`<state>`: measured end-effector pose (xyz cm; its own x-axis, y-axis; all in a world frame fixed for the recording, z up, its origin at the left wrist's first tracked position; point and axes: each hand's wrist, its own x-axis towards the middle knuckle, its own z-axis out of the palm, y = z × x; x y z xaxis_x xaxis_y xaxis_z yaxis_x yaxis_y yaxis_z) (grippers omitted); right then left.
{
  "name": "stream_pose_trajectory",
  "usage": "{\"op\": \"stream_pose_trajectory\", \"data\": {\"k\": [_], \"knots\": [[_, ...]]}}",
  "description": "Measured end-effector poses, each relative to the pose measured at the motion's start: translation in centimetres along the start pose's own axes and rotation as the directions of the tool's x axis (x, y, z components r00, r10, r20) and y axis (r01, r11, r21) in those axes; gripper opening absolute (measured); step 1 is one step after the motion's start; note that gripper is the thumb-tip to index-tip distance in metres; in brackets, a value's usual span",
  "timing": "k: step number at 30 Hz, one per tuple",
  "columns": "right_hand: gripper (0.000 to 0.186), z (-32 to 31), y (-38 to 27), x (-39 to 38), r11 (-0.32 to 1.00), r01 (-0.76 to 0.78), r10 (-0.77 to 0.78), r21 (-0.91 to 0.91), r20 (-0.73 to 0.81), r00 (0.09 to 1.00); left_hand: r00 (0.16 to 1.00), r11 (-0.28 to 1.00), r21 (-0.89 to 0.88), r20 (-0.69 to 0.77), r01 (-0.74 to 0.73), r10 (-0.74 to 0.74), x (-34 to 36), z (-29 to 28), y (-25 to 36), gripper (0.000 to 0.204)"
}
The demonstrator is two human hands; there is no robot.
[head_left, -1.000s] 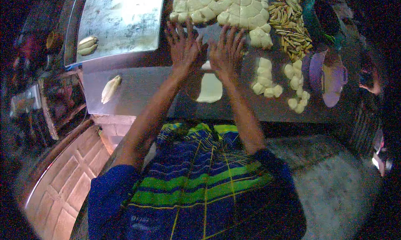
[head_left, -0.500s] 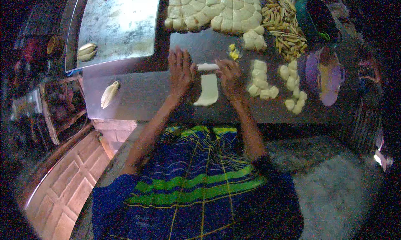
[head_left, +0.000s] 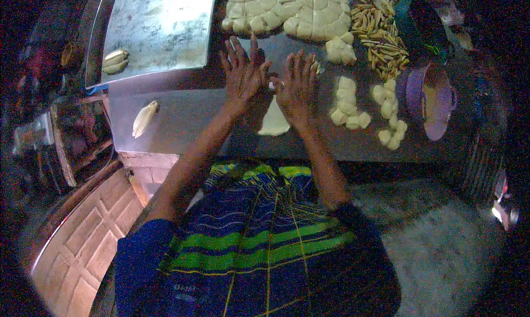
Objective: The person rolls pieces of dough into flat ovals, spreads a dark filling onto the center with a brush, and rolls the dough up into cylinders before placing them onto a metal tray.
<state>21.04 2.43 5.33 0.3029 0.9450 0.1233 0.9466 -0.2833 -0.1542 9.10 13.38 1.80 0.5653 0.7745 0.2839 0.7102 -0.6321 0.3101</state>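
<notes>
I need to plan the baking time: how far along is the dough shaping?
Done: two shaped rolls lie on the metal tray, one more on the table. In hand: the left hand and right hand press flat on a dough piece. Left: many small dough chunks and the scored dough slabs.

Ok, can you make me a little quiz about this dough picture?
1. True or false: both hands, left hand and right hand, lie flat and open over the dough.
2. What lies on the tray? A) shaped dough pieces B) a knife C) a cup
3. Fill in: the cut dough chunks lie to the person's ____ of the hands.

Key: 1 true; 2 A; 3 right.
</notes>
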Motion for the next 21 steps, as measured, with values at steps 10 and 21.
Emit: {"op": "stream_pose_trajectory", "data": {"k": [10, 21], "knots": [[0.058, 1.2, 2.5, 6.6, 0.997, 0.067, -0.049, 0.050, -0.303, 0.952, 0.997, 1.000, -0.013, -0.082, 0.004, -0.005, 8.1, 1.6, -1.0, 0.084], [0.042, 3.1, 5.4, 3.3, 0.953, 0.286, -0.273, 0.100, -0.124, 0.954, 0.941, 0.999, 0.016, -0.338, 0.041, -0.033, 10.8, 2.7, -1.4, 0.083]]}}
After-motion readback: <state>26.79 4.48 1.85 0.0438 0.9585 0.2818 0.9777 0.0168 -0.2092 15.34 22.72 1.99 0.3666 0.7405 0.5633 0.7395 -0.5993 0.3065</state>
